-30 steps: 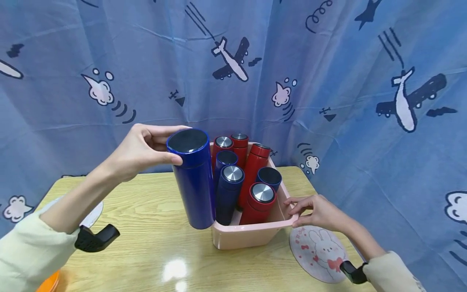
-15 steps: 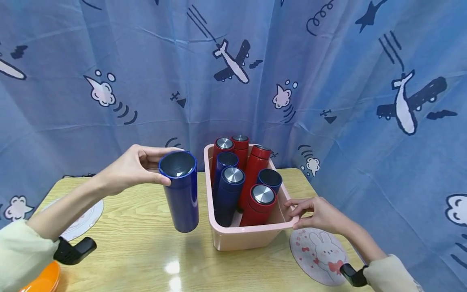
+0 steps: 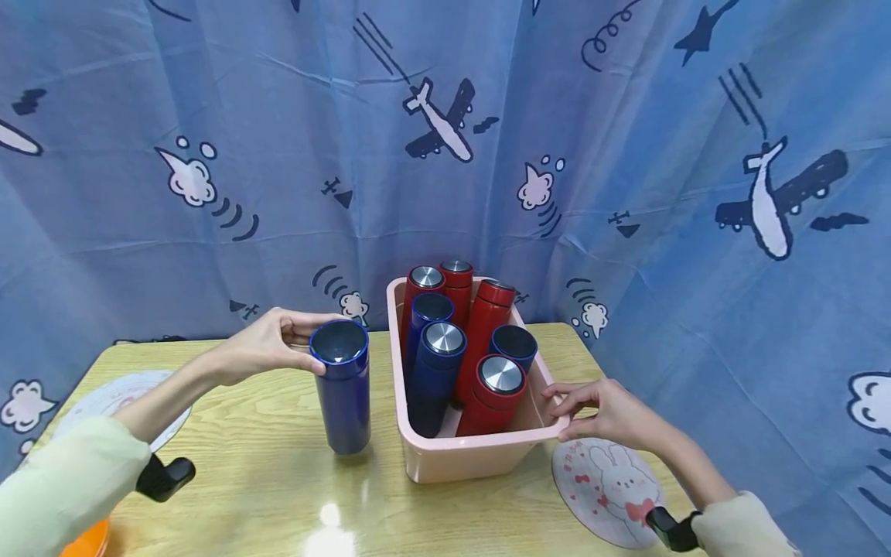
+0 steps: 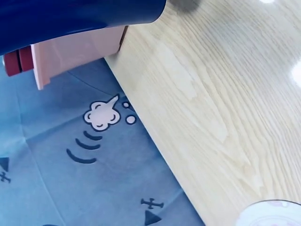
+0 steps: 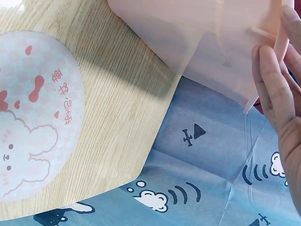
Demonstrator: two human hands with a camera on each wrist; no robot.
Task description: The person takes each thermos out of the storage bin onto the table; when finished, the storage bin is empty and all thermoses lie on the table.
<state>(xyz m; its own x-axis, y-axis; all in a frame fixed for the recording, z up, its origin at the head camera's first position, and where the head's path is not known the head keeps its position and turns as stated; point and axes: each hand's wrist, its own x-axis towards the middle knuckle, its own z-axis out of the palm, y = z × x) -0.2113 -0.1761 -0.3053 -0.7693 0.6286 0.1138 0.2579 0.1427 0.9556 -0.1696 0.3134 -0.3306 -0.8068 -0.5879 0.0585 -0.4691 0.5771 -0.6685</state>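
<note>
My left hand [image 3: 267, 346] holds a glossy blue thermos bottle [image 3: 345, 410] by its dark-lidded top, thumb on the near side. The bottle is nearly upright just left of a pink bin [image 3: 459, 462]; I cannot tell if its base touches the table. Its blue side [image 4: 84, 19] crosses the top of the left wrist view. In the bin stand several red and blue thermos bottles, among them a red one [image 3: 493, 394] and a dark blue one with a silver lid [image 3: 436, 379]. My right hand [image 3: 602, 410] pinches the bin's near right rim, also seen in the right wrist view.
A round rabbit-print mat [image 3: 612, 491] lies on the wooden table [image 3: 264, 464] right of the bin. Another round mat [image 3: 125, 394] is partly under the left forearm. Part of an orange object [image 3: 87, 541] shows at lower left. A patterned curtain [image 3: 278, 155] hangs behind.
My left hand has carried the blue bottle left, away from the bin's side, then lowered it towards the table. The right hand has stayed on the bin's rim.
</note>
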